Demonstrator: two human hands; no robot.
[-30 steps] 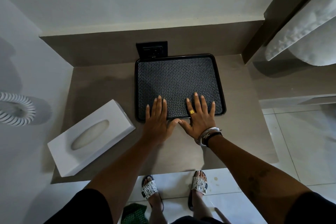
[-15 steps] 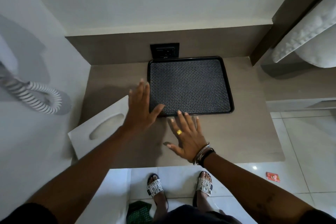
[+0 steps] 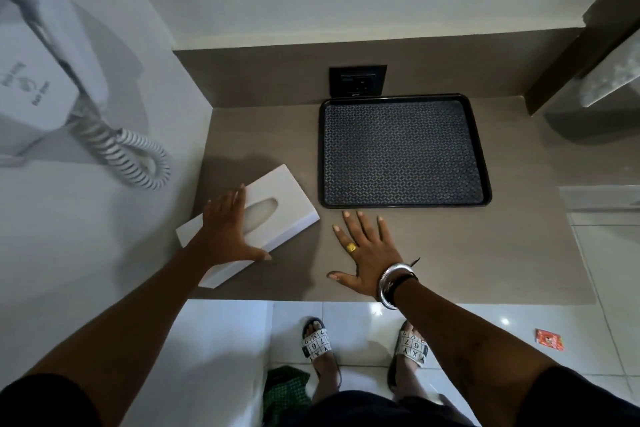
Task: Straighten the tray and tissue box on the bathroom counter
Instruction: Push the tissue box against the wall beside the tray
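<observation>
Dim indoor light, soft shadows on counter (image 3: 450,253), floor-tile glare, wide-angle edge distortion

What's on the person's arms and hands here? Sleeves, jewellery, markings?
Left hand: nothing worn. Right hand: gold ring on one finger, silver bangles and a thin black band at the wrist. Both forearms bare; dark short sleeves show at the frame's bottom corners.

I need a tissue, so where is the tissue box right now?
In the head view the tissue box lies askew on the counter, left of the black tray, with the left hand resting on it.
</observation>
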